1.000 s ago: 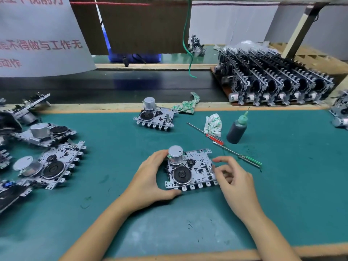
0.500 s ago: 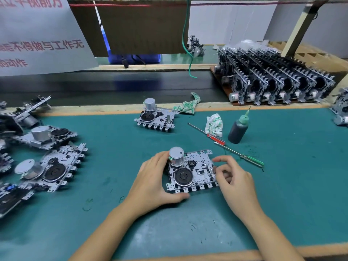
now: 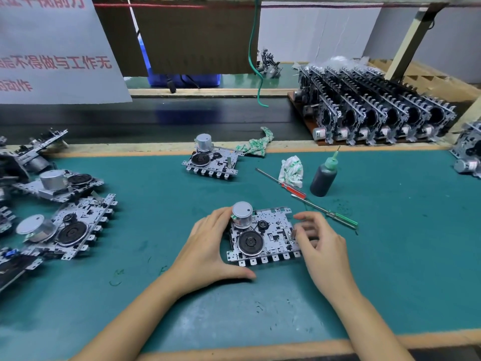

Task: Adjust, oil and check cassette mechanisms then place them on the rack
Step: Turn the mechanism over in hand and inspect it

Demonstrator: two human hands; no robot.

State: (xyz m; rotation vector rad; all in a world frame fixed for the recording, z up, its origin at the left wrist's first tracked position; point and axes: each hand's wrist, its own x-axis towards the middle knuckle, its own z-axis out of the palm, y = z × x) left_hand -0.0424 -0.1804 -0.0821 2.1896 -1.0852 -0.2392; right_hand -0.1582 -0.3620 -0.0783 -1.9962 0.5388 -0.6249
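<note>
A cassette mechanism point(image 3: 263, 237) with a silver motor and a black flywheel lies flat on the green mat point(image 3: 390, 256) in front of me. My left hand point(image 3: 208, 251) grips its left edge, fingers by the motor and thumb along the front. My right hand point(image 3: 318, 246) holds the right edge with curled fingers on the metal plate. The rack point(image 3: 374, 113) at the back right is filled with several upright mechanisms. A dark oil bottle point(image 3: 324, 177) with a green nozzle stands right of centre.
A red-handled screwdriver point(image 3: 282, 183) and a green-handled screwdriver point(image 3: 328, 211) lie behind the mechanism. A rag point(image 3: 291, 171) sits by the bottle. Another mechanism point(image 3: 212, 161) lies further back. Several mechanisms point(image 3: 62, 227) crowd the left side. A dark conveyor belt point(image 3: 182, 118) runs behind.
Both hands stay on the mechanism. The fingers of my right hand have shifted slightly on its right edge; the mechanism itself has hardly moved.
</note>
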